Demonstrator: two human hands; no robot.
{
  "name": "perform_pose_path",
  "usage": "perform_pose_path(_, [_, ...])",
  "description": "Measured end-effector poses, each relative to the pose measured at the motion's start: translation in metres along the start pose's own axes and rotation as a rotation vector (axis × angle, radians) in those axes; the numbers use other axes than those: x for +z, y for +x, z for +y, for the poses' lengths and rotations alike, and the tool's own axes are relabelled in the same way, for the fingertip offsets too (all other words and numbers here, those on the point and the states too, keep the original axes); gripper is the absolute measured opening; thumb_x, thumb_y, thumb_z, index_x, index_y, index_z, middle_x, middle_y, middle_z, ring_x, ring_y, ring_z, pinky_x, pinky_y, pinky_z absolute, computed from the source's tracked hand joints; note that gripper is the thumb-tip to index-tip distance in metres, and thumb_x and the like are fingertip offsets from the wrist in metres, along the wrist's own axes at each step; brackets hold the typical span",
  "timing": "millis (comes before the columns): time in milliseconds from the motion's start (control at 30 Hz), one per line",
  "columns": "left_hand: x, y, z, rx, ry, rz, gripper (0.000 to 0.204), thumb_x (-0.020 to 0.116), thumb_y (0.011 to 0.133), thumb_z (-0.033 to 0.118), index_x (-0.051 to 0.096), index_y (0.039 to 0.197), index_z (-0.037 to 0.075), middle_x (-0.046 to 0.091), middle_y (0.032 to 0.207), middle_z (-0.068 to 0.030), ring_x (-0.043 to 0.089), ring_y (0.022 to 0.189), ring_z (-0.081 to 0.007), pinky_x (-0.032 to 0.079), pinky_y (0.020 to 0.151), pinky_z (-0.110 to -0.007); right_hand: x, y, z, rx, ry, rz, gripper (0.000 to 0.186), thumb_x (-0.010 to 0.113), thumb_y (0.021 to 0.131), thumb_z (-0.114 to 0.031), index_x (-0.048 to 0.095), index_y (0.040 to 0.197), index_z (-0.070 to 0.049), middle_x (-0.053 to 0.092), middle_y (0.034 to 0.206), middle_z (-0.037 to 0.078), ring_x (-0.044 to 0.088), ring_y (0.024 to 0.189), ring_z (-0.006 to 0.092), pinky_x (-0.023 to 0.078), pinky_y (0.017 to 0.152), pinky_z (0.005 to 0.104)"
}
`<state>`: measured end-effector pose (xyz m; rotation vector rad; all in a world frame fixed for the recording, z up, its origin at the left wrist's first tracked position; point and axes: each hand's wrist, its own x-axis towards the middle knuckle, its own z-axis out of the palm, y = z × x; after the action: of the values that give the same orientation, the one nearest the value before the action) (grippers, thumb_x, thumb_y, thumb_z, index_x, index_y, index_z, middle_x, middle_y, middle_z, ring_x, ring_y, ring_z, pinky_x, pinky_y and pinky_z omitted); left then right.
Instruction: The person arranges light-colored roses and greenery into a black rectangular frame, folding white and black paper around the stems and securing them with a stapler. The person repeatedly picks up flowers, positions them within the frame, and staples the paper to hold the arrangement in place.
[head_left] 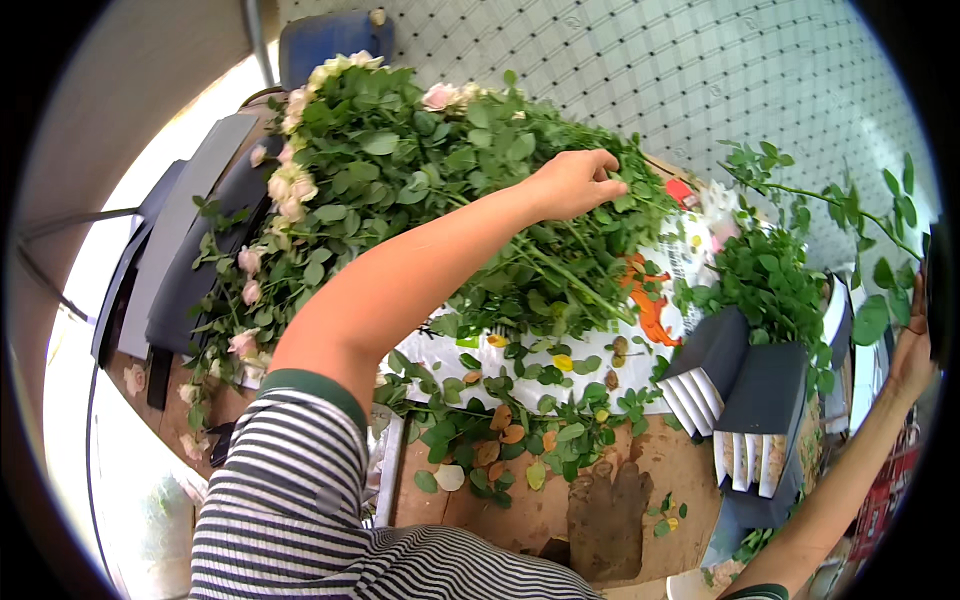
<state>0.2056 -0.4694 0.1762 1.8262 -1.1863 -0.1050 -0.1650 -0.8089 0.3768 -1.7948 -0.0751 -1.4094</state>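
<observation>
A large heap of cut roses, with leafy green stems and pale pink and cream blooms mostly at its left end, covers the table. My left hand reaches across it, over the stems' right end. Its fingers are half curled, with a gap between thumb and forefinger, and nothing shows in it. At the far right rim is my right hand, raised and partly cut off by the dark border. A long leafy rose stem runs from its fingers up and leftward; the flower end is not visible.
Dark folded holders with pale slotted ends stand at right beside a smaller leafy bunch. Loose leaves litter the brown table, where a dirty glove lies. Dark padded boards lean at left, and a blue container stands behind.
</observation>
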Motion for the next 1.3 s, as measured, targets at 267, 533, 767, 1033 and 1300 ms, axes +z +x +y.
perform_pose_path(267, [0.015, -0.093, 0.212, 0.770, -0.197, 0.232, 0.086, 0.084, 0.063, 0.016, 0.043, 0.137, 0.007, 0.054, 0.107, -0.0079, 0.055, 0.075, -0.0132, 0.047, 0.064, -0.026, 0.170, -0.168, -0.027, -0.001, -0.389, -0.392, 0.042, 0.068, 0.081, -0.015, 0.054, 0.120, -0.007, 0.061, 0.113, 0.007, 0.059, 0.103, 0.0207, 0.046, 0.093, 0.0305])
perform_pose_path(533, [-0.008, -0.158, 0.233, 0.934, -0.146, 0.184, 0.088, 0.082, 0.067, 0.015, 0.034, 0.140, 0.003, 0.055, 0.119, -0.0190, 0.056, 0.108, -0.0342, 0.047, 0.091, -0.037, 0.198, -0.226, -0.121, -0.091, -0.282, -0.509, 0.043, 0.068, 0.075, -0.001, 0.055, 0.116, -0.003, 0.059, 0.116, 0.013, 0.057, 0.108, 0.0264, 0.045, 0.092, 0.0359])
perform_pose_path(767, [-0.052, -0.211, 0.236, 0.839, -0.173, 0.147, 0.076, 0.082, 0.069, 0.011, 0.043, 0.133, 0.000, 0.058, 0.120, -0.0119, 0.061, 0.102, -0.0160, 0.048, 0.088, -0.030, 0.234, -0.246, -0.179, -0.001, -0.218, -0.508, 0.036, 0.060, 0.081, 0.002, 0.055, 0.117, 0.000, 0.061, 0.114, 0.016, 0.058, 0.108, 0.0274, 0.045, 0.091, 0.0358])
perform_pose_path(1033, [-0.093, -0.271, 0.216, 0.900, -0.290, 0.007, 0.070, 0.080, 0.073, 0.016, 0.045, 0.133, 0.008, 0.049, 0.125, -0.0128, 0.060, 0.095, -0.0216, 0.053, 0.075, -0.031, 0.193, -0.256, -0.270, -0.263, -0.579, -0.375, 0.037, 0.058, 0.082, -0.005, 0.053, 0.119, -0.001, 0.058, 0.119, 0.017, 0.056, 0.110, 0.0279, 0.044, 0.092, 0.0368])
perform_pose_path(1300, [-0.160, -0.283, 0.014, -0.012, -0.100, -0.463, 0.052, 0.071, 0.083, 0.024, 0.052, 0.125, 0.001, 0.058, 0.112, -0.0114, 0.064, 0.087, -0.0169, 0.051, 0.076, -0.030, -0.083, -0.394, -0.336, 0.355, -0.944, 0.477, 0.044, 0.056, 0.087, -0.018, 0.048, 0.127, -0.002, 0.055, 0.122, 0.014, 0.054, 0.111, 0.0249, 0.043, 0.092, 0.0356])
